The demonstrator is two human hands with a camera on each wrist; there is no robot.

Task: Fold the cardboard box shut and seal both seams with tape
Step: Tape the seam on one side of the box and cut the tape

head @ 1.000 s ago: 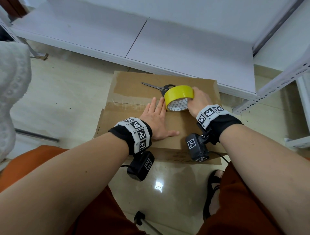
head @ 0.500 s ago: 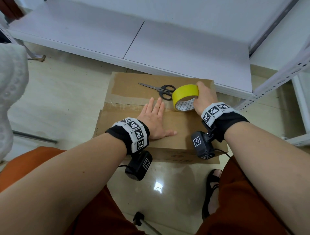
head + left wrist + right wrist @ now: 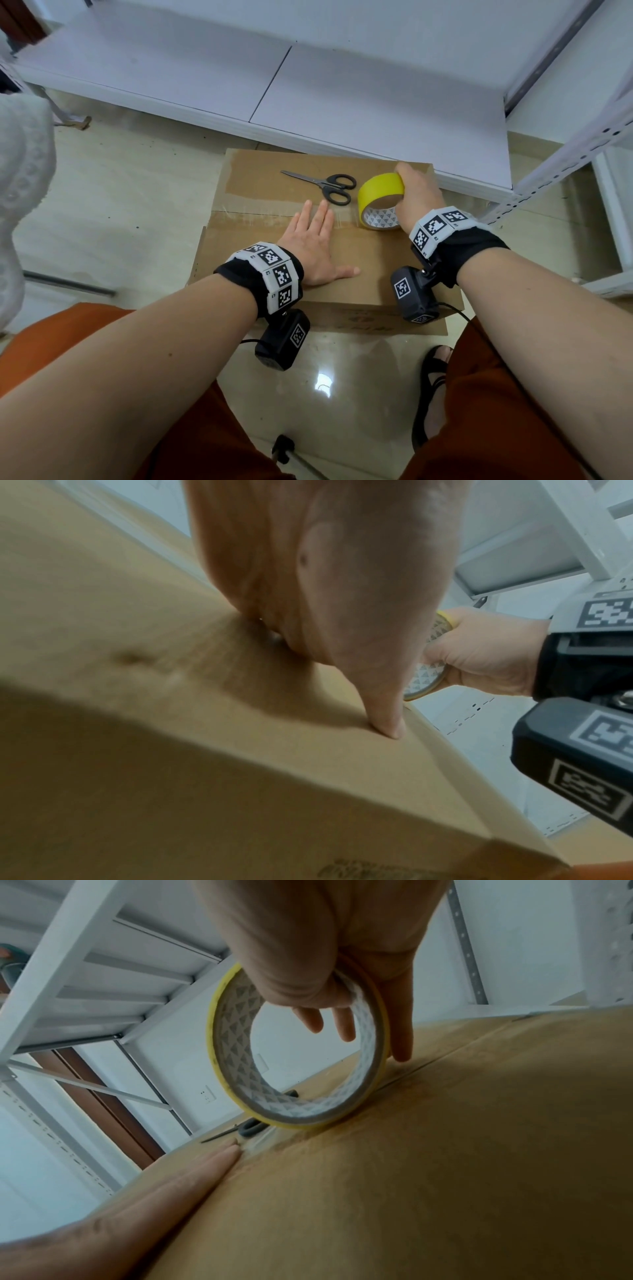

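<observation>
A brown cardboard box lies shut on the floor, its top flaps meeting along a middle seam. My left hand lies flat on the top, fingers straight, pressing clear tape onto the seam. My right hand grips a yellow tape roll that stands on edge on the seam right of the left hand. In the right wrist view the thumb hooks through the tape roll and the fingers reach over its far rim. The left wrist view shows the left thumb on the box.
Black-handled scissors lie on the far half of the box top, left of the roll. A white shelf board runs behind the box and a white metal rack stands at the right. My sandalled foot is near the box's front.
My right hand has drawn the tape roll to the right along the seam, away from the left hand. The left hand has stayed flat in about the same place.
</observation>
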